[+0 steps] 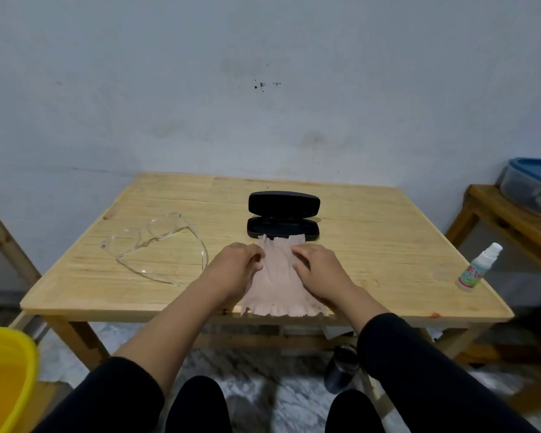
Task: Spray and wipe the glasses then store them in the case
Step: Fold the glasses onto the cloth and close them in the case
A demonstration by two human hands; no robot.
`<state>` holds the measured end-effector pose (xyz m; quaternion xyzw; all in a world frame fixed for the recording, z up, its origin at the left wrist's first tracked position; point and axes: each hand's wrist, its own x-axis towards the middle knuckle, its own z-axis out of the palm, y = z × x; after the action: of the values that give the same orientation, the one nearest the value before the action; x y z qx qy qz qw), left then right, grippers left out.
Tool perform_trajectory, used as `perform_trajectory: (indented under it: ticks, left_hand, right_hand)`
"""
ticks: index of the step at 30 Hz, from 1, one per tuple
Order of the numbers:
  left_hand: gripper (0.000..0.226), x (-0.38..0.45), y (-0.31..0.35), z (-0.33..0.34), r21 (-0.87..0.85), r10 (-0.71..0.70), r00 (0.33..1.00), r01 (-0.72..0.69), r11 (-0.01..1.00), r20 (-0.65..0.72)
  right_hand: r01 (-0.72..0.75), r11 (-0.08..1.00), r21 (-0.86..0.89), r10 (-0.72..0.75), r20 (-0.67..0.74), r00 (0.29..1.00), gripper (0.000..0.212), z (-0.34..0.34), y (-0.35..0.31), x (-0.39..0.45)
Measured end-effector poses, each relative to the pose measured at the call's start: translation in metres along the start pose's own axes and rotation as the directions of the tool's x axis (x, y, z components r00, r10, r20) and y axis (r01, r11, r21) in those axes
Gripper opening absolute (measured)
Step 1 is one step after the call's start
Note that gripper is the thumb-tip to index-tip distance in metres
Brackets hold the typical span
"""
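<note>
A pale pink wiping cloth (278,289) lies crumpled on the wooden table (372,245), reaching from the front edge up to the case. My left hand (236,267) and my right hand (320,270) pinch the cloth from either side near its far end. The black glasses case (283,217) lies open just behind the cloth, its lid raised. Clear-framed glasses (156,242) rest unfolded on the table to the left, apart from both hands. A small white spray bottle (478,267) stands near the table's right edge.
A yellow tub (3,376) sits on the floor at the lower left. A second wooden stand (506,217) at the right carries a container with a blue lid (534,182). A dark bottle (341,367) stands under the table. A wall rises right behind the table.
</note>
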<state>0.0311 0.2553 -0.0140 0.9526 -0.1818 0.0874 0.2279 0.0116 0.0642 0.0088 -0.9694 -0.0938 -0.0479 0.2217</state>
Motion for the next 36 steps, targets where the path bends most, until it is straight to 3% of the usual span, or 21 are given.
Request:
perform_trajectory:
  ticks: [8,12,15,20,23,31,36]
  left_hand:
    - [0.023,0.002,-0.012,-0.004,0.055,-0.005,1.0,0.005,0.999,0.002]
    - [0.027,-0.004,-0.014,-0.021,0.004,-0.029,0.994,0.03,1.0,-0.101]
    - [0.023,-0.019,-0.029,-0.052,-0.063,-0.017,0.984,0.006,0.998,-0.176]
    - [0.017,-0.068,-0.074,-0.104,0.011,-0.02,0.947,0.025,1.0,-0.322]
    - [0.021,-0.092,-0.102,-0.12,0.056,-0.006,0.943,0.026,0.998,-0.332]
    - [0.024,-0.101,-0.139,-0.11,0.066,0.002,0.947,0.02,0.998,-0.321]
    - [0.016,-0.093,-0.145,-0.11,0.042,-0.019,0.91,0.04,0.998,-0.414]
  right_hand:
    - [0.0,1.0,-0.014,-0.001,-0.084,0.996,0.034,0.005,0.011,0.003]
    - [0.035,0.996,0.087,-0.02,-0.175,0.984,0.027,0.004,-0.007,0.017]
    - [0.097,0.976,0.194,-0.071,-0.138,0.988,0.023,0.009,-0.033,0.033]
    - [0.149,0.914,0.378,-0.158,-0.007,0.987,0.025,0.023,-0.081,0.058]
    - [0.127,0.862,0.49,-0.17,0.044,0.984,0.028,0.034,-0.102,0.071]
    - [0.09,0.843,0.53,-0.142,0.059,0.988,0.029,0.061,-0.123,0.093]
    - [0.094,0.81,0.579,-0.128,0.018,0.992,0.023,0.059,-0.13,0.094]
